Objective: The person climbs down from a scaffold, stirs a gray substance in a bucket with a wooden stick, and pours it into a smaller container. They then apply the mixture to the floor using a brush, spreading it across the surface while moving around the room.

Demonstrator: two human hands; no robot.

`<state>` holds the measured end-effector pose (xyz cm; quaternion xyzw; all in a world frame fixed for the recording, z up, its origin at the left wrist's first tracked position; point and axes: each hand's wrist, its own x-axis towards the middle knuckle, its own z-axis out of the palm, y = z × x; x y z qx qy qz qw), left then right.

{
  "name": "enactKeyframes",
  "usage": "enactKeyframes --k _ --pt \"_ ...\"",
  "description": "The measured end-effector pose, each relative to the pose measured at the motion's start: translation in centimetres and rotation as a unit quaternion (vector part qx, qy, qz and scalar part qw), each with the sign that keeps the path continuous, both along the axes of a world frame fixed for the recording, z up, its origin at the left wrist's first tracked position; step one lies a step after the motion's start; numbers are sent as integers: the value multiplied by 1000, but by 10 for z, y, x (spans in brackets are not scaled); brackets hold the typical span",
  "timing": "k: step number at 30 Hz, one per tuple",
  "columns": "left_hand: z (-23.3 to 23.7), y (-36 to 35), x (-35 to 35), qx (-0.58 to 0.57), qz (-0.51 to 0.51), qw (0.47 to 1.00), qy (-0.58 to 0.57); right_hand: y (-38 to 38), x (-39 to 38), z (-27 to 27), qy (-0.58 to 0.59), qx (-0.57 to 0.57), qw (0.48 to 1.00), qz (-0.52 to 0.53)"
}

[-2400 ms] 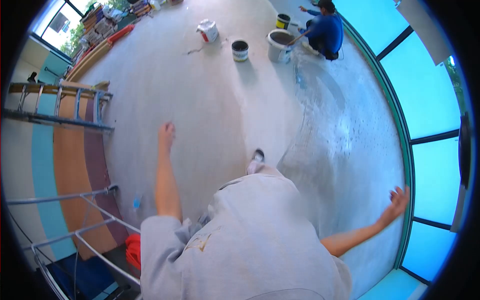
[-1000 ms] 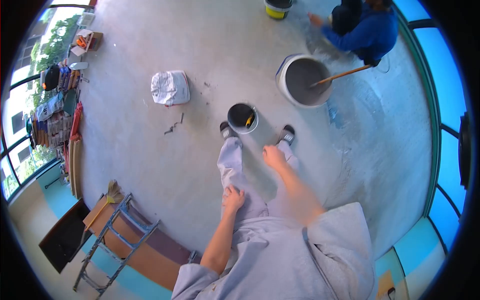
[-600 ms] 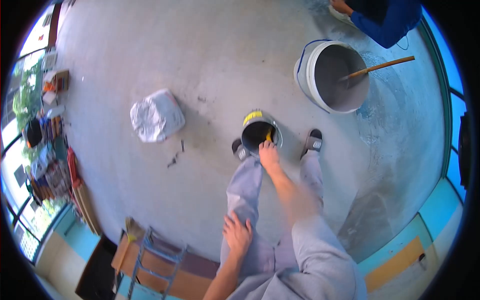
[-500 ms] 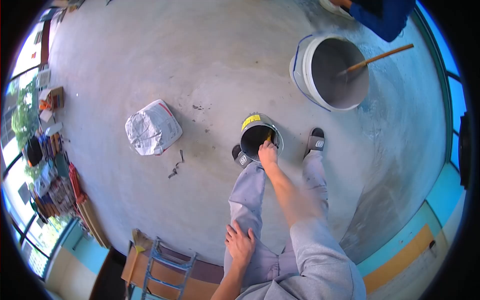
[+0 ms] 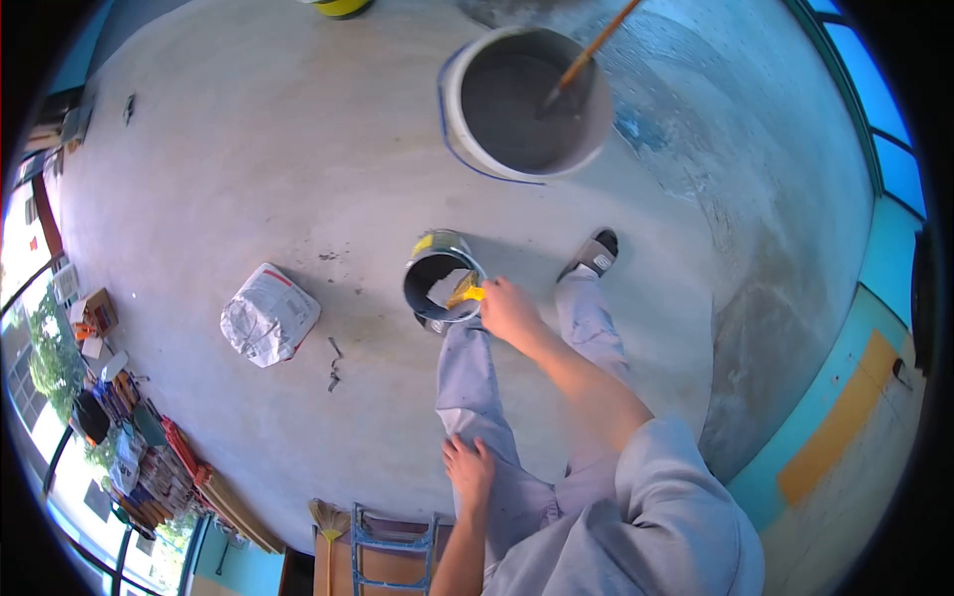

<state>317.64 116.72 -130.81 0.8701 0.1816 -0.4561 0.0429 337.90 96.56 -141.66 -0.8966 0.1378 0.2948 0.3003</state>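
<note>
My right hand is closed round the handle of the yellow-handled tool, its pale flat end over the mouth of the small bucket, which stands on the floor between my feet. My left hand lies open, fingers a little apart, on my left leg, with nothing in it.

For good handling, I'd want the grip firm but the wrist loose, and the flat end inside the line of the rim — anything that drips should then fall back in. The bucket looks light enough to shift if I lean on its edge; my left hand could steady it. My feet make a fair stance, one on each side, though the left slipper is partly hidden by the bucket and could knock it.

As for lettering, there's a yellow label on the small bucket, too small to read. The white bag has a red stripe and faint print — no brand I can make out. My right slipper carries a pale square logo, again not readable. On the large bucket, I see no writing.
</note>
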Motion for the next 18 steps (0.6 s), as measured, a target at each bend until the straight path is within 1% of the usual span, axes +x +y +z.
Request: enactKeyframes --k 1,2,4,5,6,8,10,12,13,14,16,18 --pt "-32 9 -12 -7 11 999 -42 -27 -16 10 -19 30 998 -60" --pt "-60 10 -7 -19 23 996 -86 -59 -30 18 -42 55 991 -118" --pt "-116 11 19 -112 180 975 -64 -120 -63 32 17 132 961 -242" --pt "-149 11 28 -164 358 918 -56 -149 -83 34 44 179 931 -315" --pt "-183 3 33 -208 527 823 -46 -181 -100 32 70 223 894 -382" --pt "-231 -18 50 -222 682 695 -55 -238 -129 22 77 253 836 -481" --pt "-269 -39 59 -260 727 631 -75 -289 -154 -13 70 309 735 -600" --pt "-291 -56 68 -339 728 581 -131 -336 -166 -58 44 344 672 -655" --pt "-298 -65 68 -377 725 556 -155 -357 -172 -90 9 366 623 -691" --pt "-301 -73 71 -372 723 553 -181 -379 -179 -125 -28 381 571 -727" --pt "-299 -89 76 -362 720 547 -226 -423 -186 -189 -74 342 553 -756" --pt "-299 -83 76 -372 718 536 -244 -460 -188 -237 -96 264 630 -724"
